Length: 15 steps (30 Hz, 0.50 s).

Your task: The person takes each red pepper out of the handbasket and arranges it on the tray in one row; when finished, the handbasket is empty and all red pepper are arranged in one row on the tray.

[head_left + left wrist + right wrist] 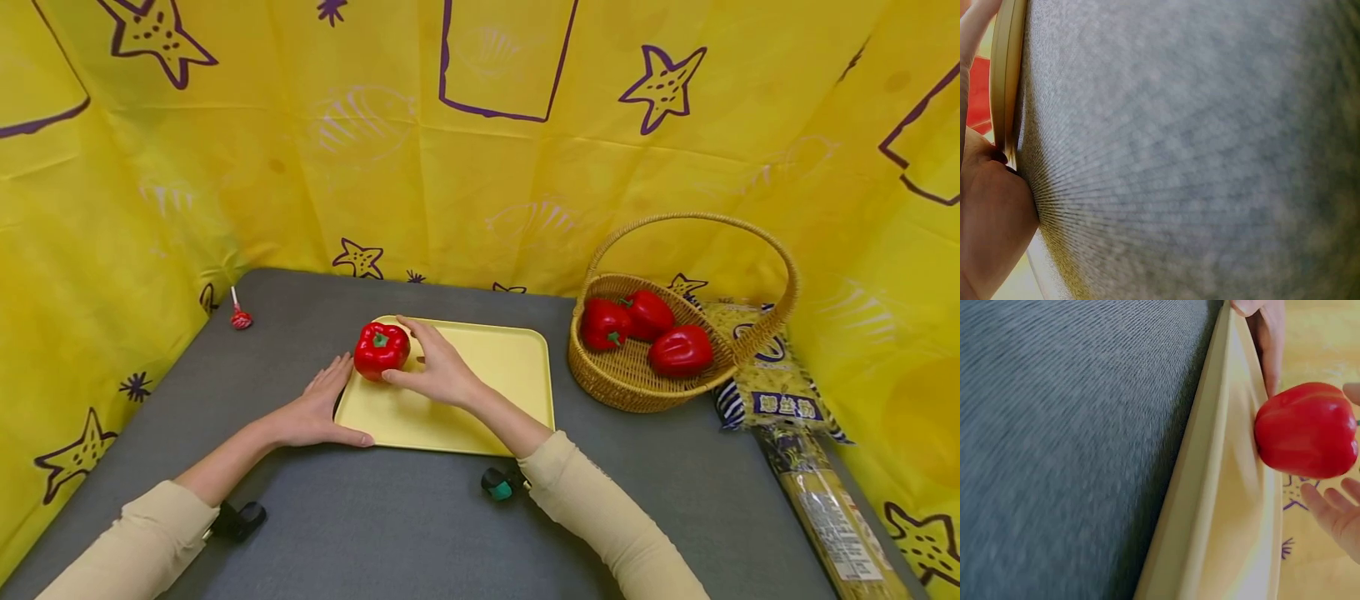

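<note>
A red bell pepper (pixel 381 352) with a green stem stands upright at the left end of a pale yellow tray (pixel 480 429). My right hand (pixel 438 367) is at the pepper's right side, thumb and fingers spread around it. In the right wrist view, a gap shows between the lower fingers (pixel 1329 512) and the pepper (pixel 1307 430). My left hand (pixel 318 408) rests at the tray's left front corner, its fingers extended along the left side and the thumb at the front edge. The left wrist view shows only part of that hand (pixel 994 219) beside the tray rim (pixel 1007 81).
A wicker basket (pixel 630 400) with a tall handle holds three red peppers (pixel 681 351) at right. Beside it lie a printed bag (pixel 783 404) and a long clear package (pixel 840 525). A red lollipop (pixel 241 319) lies far left. Yellow patterned cloth (pixel 480 167) surrounds the grey table (pixel 375 525).
</note>
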Available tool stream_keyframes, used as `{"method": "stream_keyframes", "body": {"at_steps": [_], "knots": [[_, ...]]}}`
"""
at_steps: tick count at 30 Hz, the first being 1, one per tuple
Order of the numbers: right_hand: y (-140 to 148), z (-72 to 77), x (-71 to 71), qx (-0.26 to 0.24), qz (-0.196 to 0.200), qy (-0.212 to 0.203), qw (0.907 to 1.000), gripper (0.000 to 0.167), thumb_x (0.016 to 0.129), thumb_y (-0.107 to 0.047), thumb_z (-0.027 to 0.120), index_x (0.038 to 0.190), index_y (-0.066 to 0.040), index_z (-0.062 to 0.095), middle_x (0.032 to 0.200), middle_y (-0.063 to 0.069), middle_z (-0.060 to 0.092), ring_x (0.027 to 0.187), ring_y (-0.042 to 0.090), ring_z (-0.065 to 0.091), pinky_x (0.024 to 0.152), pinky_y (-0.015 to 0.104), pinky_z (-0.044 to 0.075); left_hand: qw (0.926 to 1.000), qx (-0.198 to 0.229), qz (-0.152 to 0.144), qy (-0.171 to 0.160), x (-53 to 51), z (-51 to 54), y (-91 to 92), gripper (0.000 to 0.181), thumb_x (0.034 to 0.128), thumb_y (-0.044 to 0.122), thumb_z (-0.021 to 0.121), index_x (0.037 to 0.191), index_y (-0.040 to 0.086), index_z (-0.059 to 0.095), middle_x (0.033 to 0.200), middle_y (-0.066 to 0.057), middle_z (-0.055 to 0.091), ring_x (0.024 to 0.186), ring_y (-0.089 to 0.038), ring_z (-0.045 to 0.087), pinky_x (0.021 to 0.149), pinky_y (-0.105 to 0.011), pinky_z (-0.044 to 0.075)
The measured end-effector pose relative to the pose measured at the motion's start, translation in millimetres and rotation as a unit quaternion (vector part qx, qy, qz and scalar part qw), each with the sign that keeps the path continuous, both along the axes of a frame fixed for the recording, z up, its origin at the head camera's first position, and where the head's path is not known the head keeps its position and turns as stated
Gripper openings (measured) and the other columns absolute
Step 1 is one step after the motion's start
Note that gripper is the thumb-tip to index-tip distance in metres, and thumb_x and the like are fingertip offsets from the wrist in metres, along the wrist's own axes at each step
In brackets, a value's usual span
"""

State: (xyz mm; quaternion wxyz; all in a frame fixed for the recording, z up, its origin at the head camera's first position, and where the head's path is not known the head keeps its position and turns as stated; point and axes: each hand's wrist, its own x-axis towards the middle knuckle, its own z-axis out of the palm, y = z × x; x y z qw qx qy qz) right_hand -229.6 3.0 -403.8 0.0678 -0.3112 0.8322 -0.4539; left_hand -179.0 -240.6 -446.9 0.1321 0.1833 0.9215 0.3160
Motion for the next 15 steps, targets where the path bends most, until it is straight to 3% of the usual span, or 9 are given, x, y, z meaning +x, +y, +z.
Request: {"method": "stream_keyframes", "body": {"at_steps": [15], "knots": [[45, 3.4, 1.5, -0.049, -0.05, 0.066, 0.9954, 0.041, 0.089, -0.013, 0.071, 0.128, -0.007, 0.06, 0.129, 0.003, 0.056, 0.116, 0.03, 0.055, 0.086, 0.036, 0.055, 0.9999, 0.001, 0.0, 0.014, 0.7, -1.7, -0.3, 0.13, 0.0695, 0.056, 0.081, 0.154, -0.003, 0.001, 0.16, -0.025, -0.001, 0.144, -0.046, -0.004, 0.111, -0.065, 0.002]]}}
